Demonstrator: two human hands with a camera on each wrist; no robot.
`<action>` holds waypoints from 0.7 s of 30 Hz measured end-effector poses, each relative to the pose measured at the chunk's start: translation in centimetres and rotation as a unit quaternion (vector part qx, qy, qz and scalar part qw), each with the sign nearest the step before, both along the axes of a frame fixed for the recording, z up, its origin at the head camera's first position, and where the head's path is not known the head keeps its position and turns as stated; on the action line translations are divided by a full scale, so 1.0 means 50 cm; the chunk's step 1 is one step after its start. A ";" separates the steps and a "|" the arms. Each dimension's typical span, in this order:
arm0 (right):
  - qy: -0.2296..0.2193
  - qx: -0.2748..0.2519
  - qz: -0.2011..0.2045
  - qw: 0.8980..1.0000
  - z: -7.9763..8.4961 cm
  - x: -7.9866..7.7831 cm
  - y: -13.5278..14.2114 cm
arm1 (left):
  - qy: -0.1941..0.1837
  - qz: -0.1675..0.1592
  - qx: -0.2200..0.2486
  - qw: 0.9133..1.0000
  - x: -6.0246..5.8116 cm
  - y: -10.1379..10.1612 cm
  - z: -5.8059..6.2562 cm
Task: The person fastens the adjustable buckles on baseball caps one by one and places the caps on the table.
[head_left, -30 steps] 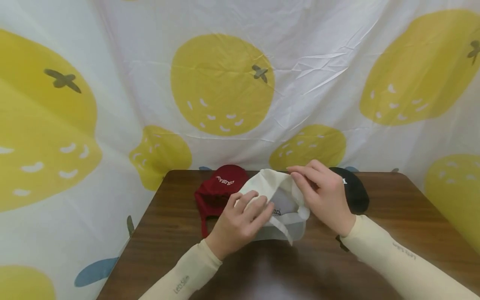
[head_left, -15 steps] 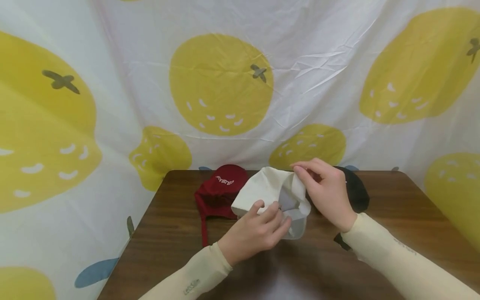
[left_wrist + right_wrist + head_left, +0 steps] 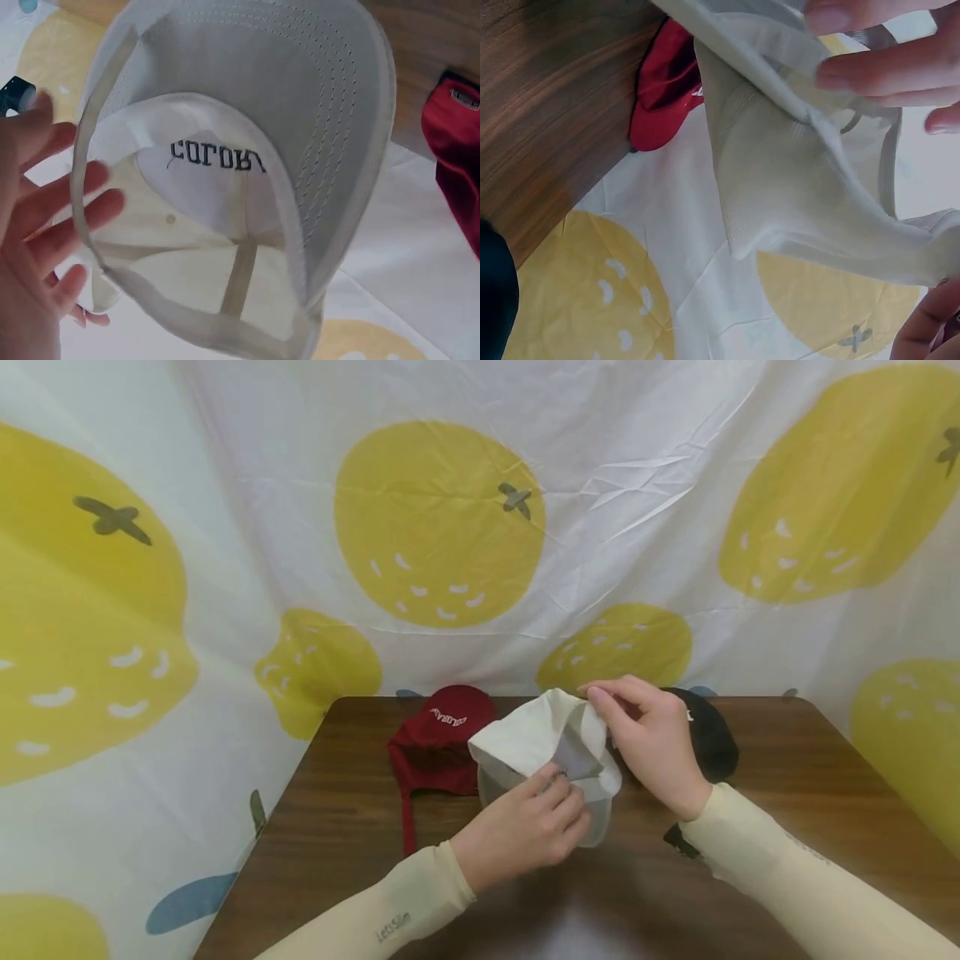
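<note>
A white cap (image 3: 517,735) with a grey-looking underside is held up over the table, its hollow turned toward me. My right hand (image 3: 656,739) pinches its edge at the upper right; in the right wrist view those fingers (image 3: 922,326) show at the lower corner. My left hand (image 3: 525,822) is in front of the opening, fingers spread loosely at the thin strap (image 3: 84,150). Dark lettering (image 3: 214,156) reads through inside the cap in the left wrist view, above which the stitched visor (image 3: 337,127) curves.
A red cap (image 3: 442,747) with white lettering and a hanging strap lies at the back left of the wooden table (image 3: 330,835). Behind my right hand lies a black cap (image 3: 712,739). A lemon-print cloth (image 3: 300,485) hangs around the table.
My left hand has moved right and slightly down, from the cap's left side to the front of its opening. The white cap has tilted, showing more visor; my right hand still pinches its edge.
</note>
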State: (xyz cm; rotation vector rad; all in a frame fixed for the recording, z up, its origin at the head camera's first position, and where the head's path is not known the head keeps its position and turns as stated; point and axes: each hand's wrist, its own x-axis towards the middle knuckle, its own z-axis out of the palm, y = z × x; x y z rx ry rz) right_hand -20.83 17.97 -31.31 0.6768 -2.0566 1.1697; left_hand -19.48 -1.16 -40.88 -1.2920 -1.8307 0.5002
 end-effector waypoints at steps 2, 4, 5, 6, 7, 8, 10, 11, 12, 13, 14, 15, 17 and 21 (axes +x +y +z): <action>0.000 -0.001 0.004 1.000 0.006 0.006 -0.003 | -0.006 0.021 -0.013 1.000 -0.003 -0.001 0.002; 0.005 0.001 0.007 1.000 0.008 0.009 -0.005 | -0.013 0.040 -0.022 0.999 -0.006 -0.002 0.003; 0.007 0.002 0.009 1.000 0.008 0.010 -0.006 | -0.017 0.047 -0.025 0.998 -0.007 -0.002 0.003; 0.008 0.001 0.012 1.000 0.008 0.010 -0.006 | -0.018 0.054 -0.029 0.998 -0.007 -0.002 0.004; 0.010 0.002 0.013 1.000 0.007 0.010 -0.007 | -0.020 0.059 -0.032 0.998 -0.008 -0.003 0.004; 0.011 0.003 0.014 1.000 0.007 0.010 -0.008 | -0.020 0.063 -0.035 0.997 -0.008 -0.004 0.004; 0.011 0.004 0.014 1.000 0.006 0.011 -0.008 | -0.022 0.065 -0.039 0.997 -0.008 -0.004 0.006; 0.009 0.004 0.014 1.000 0.006 0.011 -0.008 | -0.021 0.063 -0.041 0.997 -0.008 -0.004 0.006; 0.008 0.005 0.013 1.000 0.005 0.009 -0.008 | -0.019 0.062 -0.045 0.997 -0.007 -0.004 0.006; 0.007 0.005 0.013 1.000 0.003 0.007 -0.007 | -0.019 0.060 -0.048 0.997 -0.007 -0.005 0.006; 0.005 0.005 0.013 1.000 0.000 0.004 -0.006 | -0.019 0.057 -0.052 0.997 -0.007 -0.005 0.006; 0.004 0.005 0.013 1.000 -0.004 -0.001 -0.003 | -0.020 0.053 -0.056 0.997 -0.007 -0.006 0.006; -0.001 0.007 0.014 1.000 -0.015 -0.012 0.003 | -0.025 0.047 -0.063 0.997 -0.007 -0.007 0.006; -0.023 0.015 0.014 1.000 -0.035 -0.030 0.016 | -0.061 0.027 -0.061 0.996 -0.008 -0.011 0.014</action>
